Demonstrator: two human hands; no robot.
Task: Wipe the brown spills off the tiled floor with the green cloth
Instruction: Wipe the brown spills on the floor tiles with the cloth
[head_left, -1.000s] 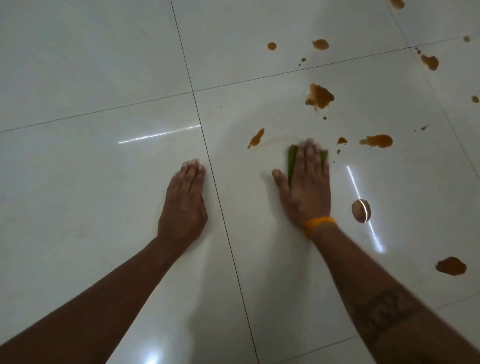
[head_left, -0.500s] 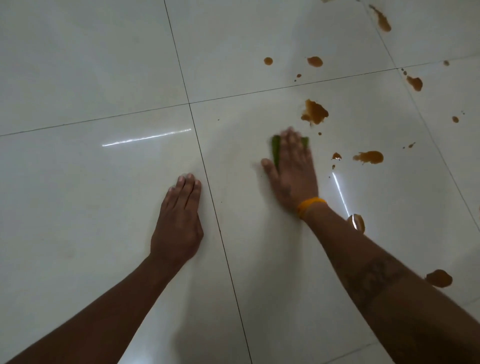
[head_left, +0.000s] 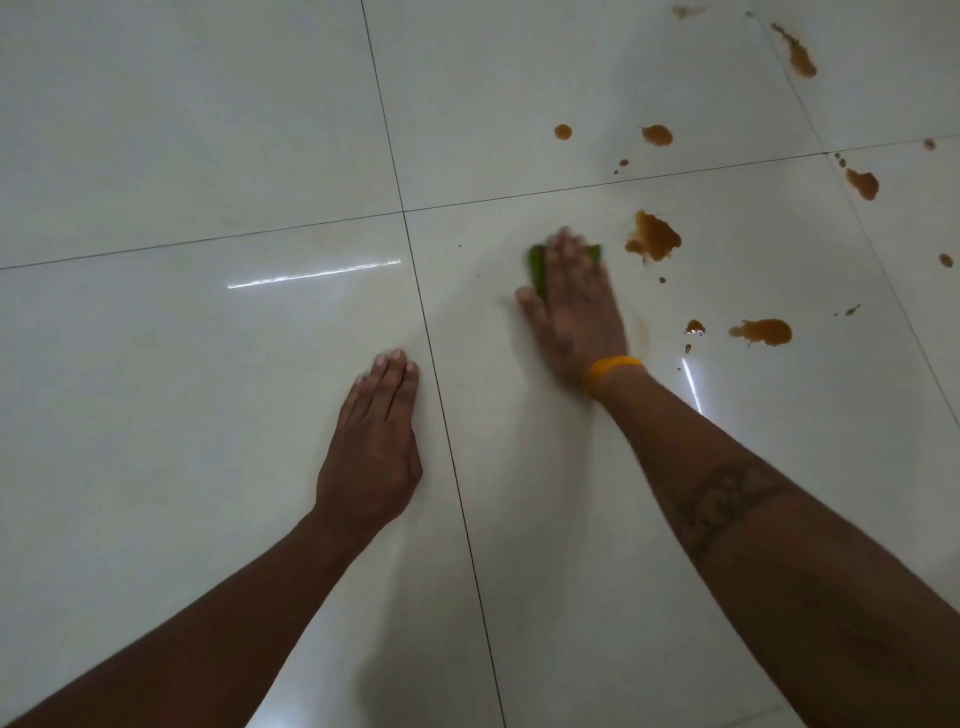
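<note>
My right hand (head_left: 576, 306) lies flat on the green cloth (head_left: 537, 270) and presses it to the white tiled floor (head_left: 208, 364); only the cloth's left and far edges show past the blurred fingers. A large brown spill (head_left: 652, 239) sits just right of the cloth. More brown spills lie to the right: an oblong one (head_left: 763, 331) with a small drop (head_left: 694, 327) beside it, and further blots (head_left: 657, 135) (head_left: 562, 132) (head_left: 863, 183) (head_left: 795, 52) beyond the grout line. My left hand (head_left: 374, 441) rests flat on the floor, fingers straight, left of a grout line.
Dark grout lines (head_left: 452, 457) cross the glossy tiles. Bright light streaks (head_left: 311, 273) (head_left: 692, 387) reflect off the floor. Small brown specks (head_left: 945, 260) dot the far right tile.
My right hand has slid the cloth forward and left over the tile; the small spill that lay left of it is gone. The view has shifted forward. My left hand stays planted.
</note>
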